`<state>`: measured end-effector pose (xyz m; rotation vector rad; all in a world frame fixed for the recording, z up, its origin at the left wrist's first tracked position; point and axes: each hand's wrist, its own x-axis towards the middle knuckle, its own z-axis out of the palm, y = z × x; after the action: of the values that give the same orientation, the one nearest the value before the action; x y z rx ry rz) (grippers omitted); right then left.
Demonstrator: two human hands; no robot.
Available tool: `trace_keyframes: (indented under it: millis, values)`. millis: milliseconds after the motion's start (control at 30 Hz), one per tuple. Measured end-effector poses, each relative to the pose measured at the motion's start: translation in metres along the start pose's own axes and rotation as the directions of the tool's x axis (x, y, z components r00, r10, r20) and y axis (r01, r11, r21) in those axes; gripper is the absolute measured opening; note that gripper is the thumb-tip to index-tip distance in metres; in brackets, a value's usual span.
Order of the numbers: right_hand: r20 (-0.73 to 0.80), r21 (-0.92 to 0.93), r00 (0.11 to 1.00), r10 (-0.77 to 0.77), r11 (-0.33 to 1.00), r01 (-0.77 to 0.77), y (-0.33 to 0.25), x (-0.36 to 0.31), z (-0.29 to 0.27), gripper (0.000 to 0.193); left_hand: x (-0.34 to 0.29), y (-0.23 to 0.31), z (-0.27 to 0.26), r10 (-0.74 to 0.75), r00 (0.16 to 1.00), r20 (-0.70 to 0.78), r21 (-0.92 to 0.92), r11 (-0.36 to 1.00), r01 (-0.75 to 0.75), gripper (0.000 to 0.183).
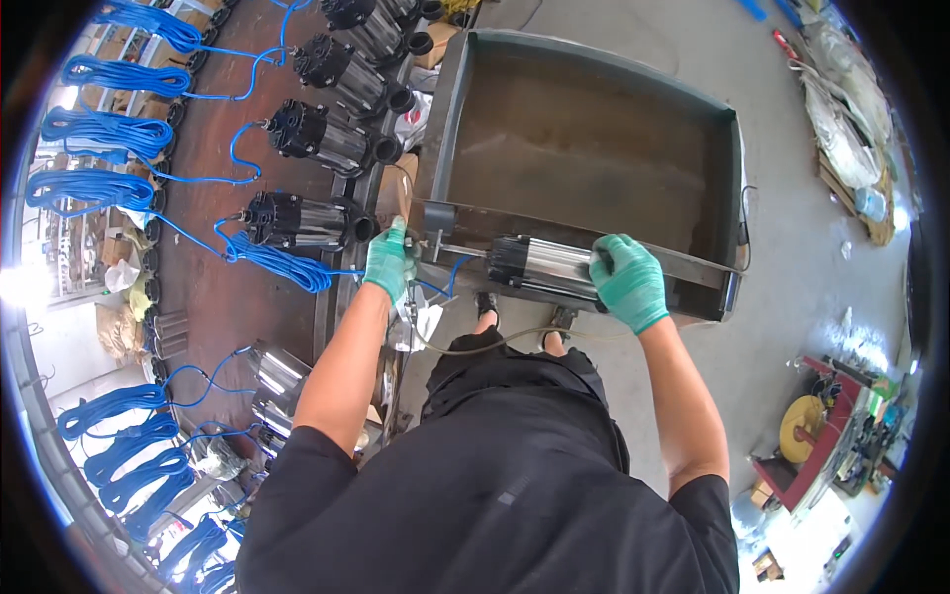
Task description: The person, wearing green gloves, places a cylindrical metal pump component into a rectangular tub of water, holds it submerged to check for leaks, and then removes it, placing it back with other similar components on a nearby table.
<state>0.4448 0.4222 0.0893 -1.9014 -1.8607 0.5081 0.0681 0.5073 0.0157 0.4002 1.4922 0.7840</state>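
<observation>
A submersible pump (549, 269) with a ribbed silver body and a black end lies level along the near side of a water tank (737, 198). My right hand (630, 282), in a green glove, is closed over the pump's right end. From its black end a metal rod or fitting (457, 250) runs left to a grey cylinder (439, 216) by the tank's corner. My left hand (388, 262), gloved too, has its fingers closed beside that fitting. What those fingers hold is hidden. A blue cable (455, 272) hangs below the fitting.
Several similar pumps (302, 220) stand along a brown bench (218, 267) at left, with coiled blue cables (104, 188). A thin hose (485, 346) loops before my legs. At right are plastic-wrapped things (841, 119) and a red cart (811, 455) with a yellow reel (800, 429).
</observation>
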Motion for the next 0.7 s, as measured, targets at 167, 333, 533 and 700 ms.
trace_keyframes:
  millis: [167,333,533,700]
  values:
    - [0.024,0.052,0.999,0.037,0.998,-0.039,-0.006,0.002,0.0,0.012,0.008,0.0,-0.006,-0.051,0.998,0.032,0.085,0.995,0.048,0.037]
    - [0.02,0.05,0.999,0.044,0.998,-0.045,-0.009,0.003,0.0,0.011,0.01,0.003,-0.003,-0.069,0.996,0.051,0.153,0.986,0.06,0.038]
    - [0.003,0.051,0.999,0.042,0.998,-0.042,-0.01,0.004,0.001,0.009,0.016,0.003,-0.004,-0.08,0.991,0.104,0.204,0.977,0.058,0.039]
    - [-0.005,0.027,1.0,0.028,0.999,-0.027,-0.009,0.006,0.002,0.01,0.018,-0.001,0.004,-0.049,0.993,0.106,0.267,0.964,0.019,0.034]
